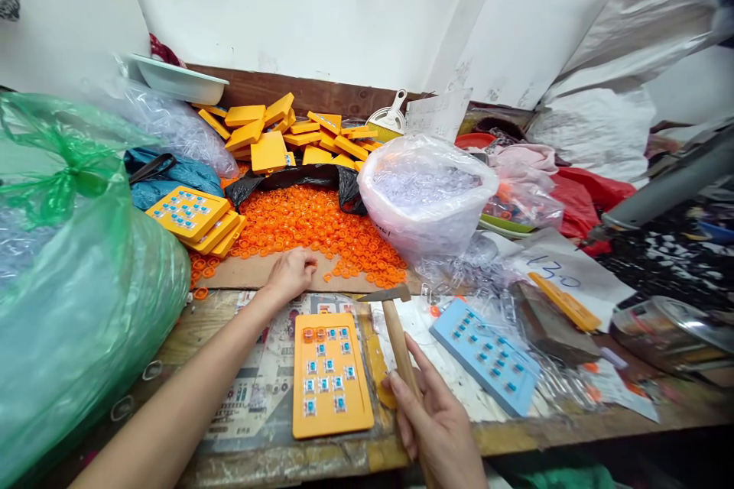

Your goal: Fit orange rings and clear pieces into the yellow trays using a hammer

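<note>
My right hand is wrapped round the wooden handle of a small hammer, its metal head up and pointing left. To the left of it a yellow plastic panel lies flat on the bench. Several clear pieces with blue centres sit in its slots, and orange rings cover a few at the top left corner. Beyond the panel, my left hand is closed in a pinch on the brown cardboard, at the edge of a heap of orange rings. What its fingertips hold is hidden.
Stacked yellow panels stand left of the heap, with more piled behind. A large green bag fills the left side. An open bag of clear pieces is behind the hammer. A blue panel and a dark block lie right.
</note>
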